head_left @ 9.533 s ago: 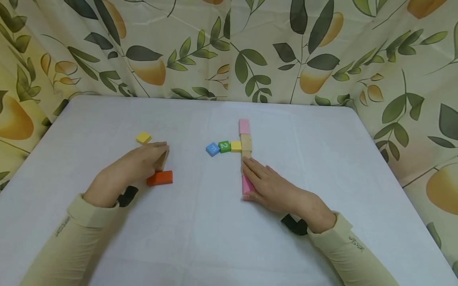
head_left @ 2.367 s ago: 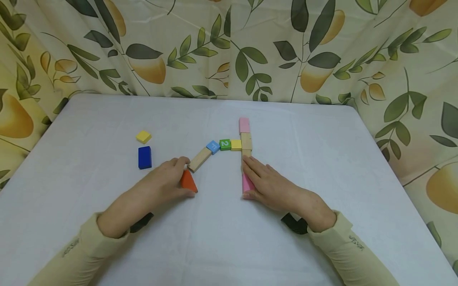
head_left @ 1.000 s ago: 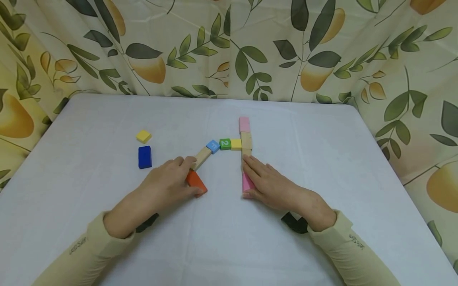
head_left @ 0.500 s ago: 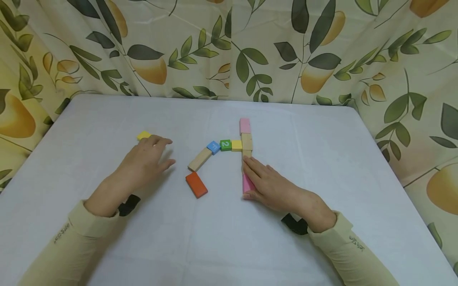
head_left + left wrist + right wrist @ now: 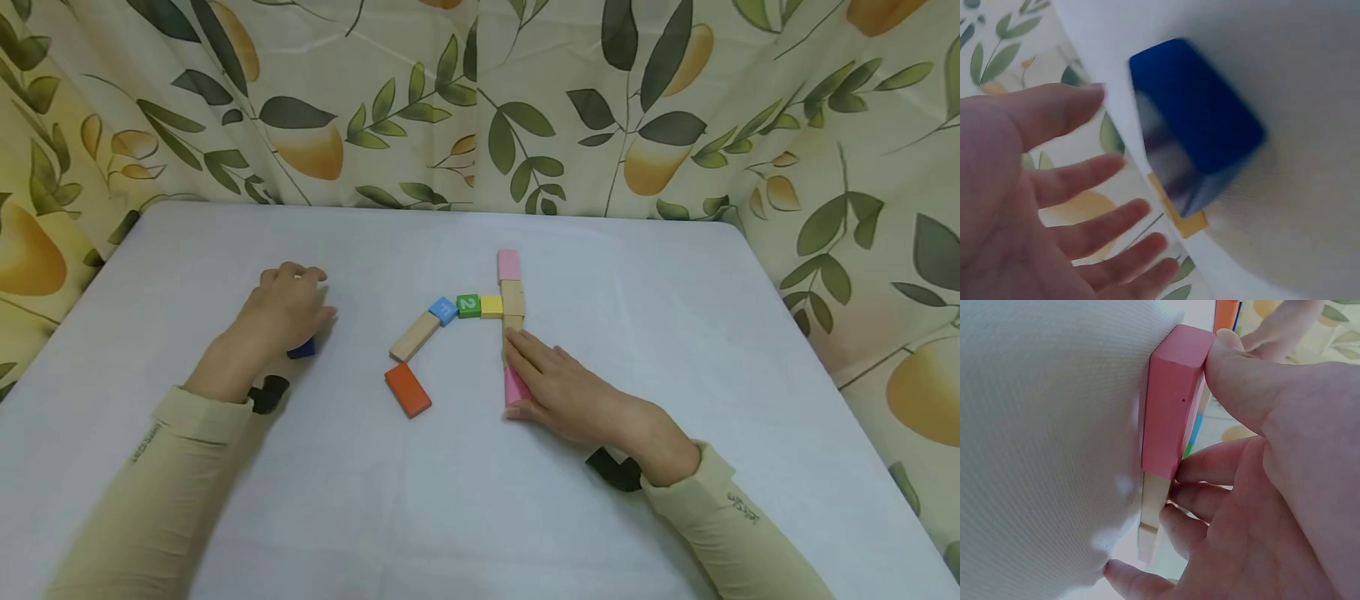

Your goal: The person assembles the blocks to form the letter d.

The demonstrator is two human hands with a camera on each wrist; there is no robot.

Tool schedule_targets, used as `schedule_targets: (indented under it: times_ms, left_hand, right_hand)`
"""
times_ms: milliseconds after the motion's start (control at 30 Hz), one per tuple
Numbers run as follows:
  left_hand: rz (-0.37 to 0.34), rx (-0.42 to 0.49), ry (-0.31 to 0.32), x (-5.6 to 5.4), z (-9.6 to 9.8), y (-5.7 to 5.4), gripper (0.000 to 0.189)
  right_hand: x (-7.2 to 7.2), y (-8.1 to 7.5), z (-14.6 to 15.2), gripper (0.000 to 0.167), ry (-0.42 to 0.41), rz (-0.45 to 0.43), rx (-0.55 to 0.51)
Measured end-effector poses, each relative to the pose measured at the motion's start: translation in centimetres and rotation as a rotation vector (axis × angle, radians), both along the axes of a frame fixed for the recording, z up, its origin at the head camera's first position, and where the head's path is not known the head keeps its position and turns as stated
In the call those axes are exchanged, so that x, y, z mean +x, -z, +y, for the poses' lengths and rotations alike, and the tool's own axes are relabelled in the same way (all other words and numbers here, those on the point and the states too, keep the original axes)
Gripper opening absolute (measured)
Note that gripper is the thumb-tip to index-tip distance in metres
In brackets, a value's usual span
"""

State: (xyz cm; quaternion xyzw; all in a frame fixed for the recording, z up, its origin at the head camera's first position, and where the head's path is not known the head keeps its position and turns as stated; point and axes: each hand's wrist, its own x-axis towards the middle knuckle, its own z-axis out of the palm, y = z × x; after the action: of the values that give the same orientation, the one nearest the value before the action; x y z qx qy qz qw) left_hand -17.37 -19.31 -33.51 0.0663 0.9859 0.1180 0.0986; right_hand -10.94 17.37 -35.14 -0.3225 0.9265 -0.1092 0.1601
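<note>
My left hand [image 5: 276,312] hovers at the table's left with spread fingers, apart from the dark blue block [image 5: 1197,106]. Behind that block in the left wrist view lies a yellow block [image 5: 1192,225], which the hand hides in the head view. My right hand [image 5: 566,396] lies with nearly straight fingers against the near pink block [image 5: 1169,419] and the plain wooden block [image 5: 1154,497] beyond it. Its thumb touches the pink block's near end. An orange block [image 5: 408,390] sits at the lower end of a slanted wooden plank [image 5: 415,337].
From the plank's upper end, a light blue block [image 5: 443,311], a green block marked 2 [image 5: 468,306] and a small yellow block [image 5: 491,307] lead to the upright wooden row [image 5: 512,297]. Another pink block [image 5: 508,265] tops it. Leaf-patterned cloth [image 5: 420,100] hangs behind the white table.
The wooden plank now joins the light blue block, and the orange block has moved right to the plank's end. My left hand let go of it and swung back left. My right hand stayed put.
</note>
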Motion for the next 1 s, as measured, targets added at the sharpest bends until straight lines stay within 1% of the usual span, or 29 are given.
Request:
schedule_targets:
  times_ms: [67,133,200,300,367,500,633,767,867,1000]
  left_hand:
    - [-0.054,0.008,-0.015,-0.4,-0.2,-0.1,0.055]
    - [-0.091,0.018,-0.025,-0.8,-0.4,-0.2,0.054]
    - [-0.111,0.044,-0.039,-1.0,-0.6,-0.2,0.051]
    - [-0.115,0.090,-0.058,-1.2,-1.0,0.0,0.046]
    - [-0.097,0.118,-0.070,-1.3,-1.4,0.3,0.042]
    - [-0.037,0.165,-0.072,-1.5,-1.7,0.9,0.033]
    - [0.002,0.200,-0.068,-1.5,-2.1,1.3,0.024]
    - [0.041,0.213,-0.060,-1.4,-2.2,1.4,0.020]
    - [0.050,0.218,-0.059,-1.5,-2.2,1.4,0.020]
    - [0.031,0.218,-0.060,-1.4,-2.1,1.2,0.020]
  right_hand:
    - [0.0,0.1,0.0,0.087,0.001,-0.009,0.002]
    - [0.0,0.1,-0.1,0.087,-0.001,-0.013,0.004]
    - [0.0,0.2,-0.1,0.087,-0.002,-0.009,0.011]
    - [0.0,0.2,0.0,0.087,0.002,-0.005,0.018]
    - [0.0,0.1,0.1,0.087,0.001,-0.002,0.020]
    - [0.0,-0.1,0.3,0.087,0.000,0.001,0.029]
    - [0.0,-0.1,0.2,0.087,-0.003,-0.004,0.040]
    - [-0.1,-0.1,0.2,0.087,-0.003,-0.011,0.044]
    - [-0.2,-0.1,0.2,0.087,0.002,-0.015,0.039]
    - [-0.2,0.0,0.1,0.087,0.005,-0.018,0.032]
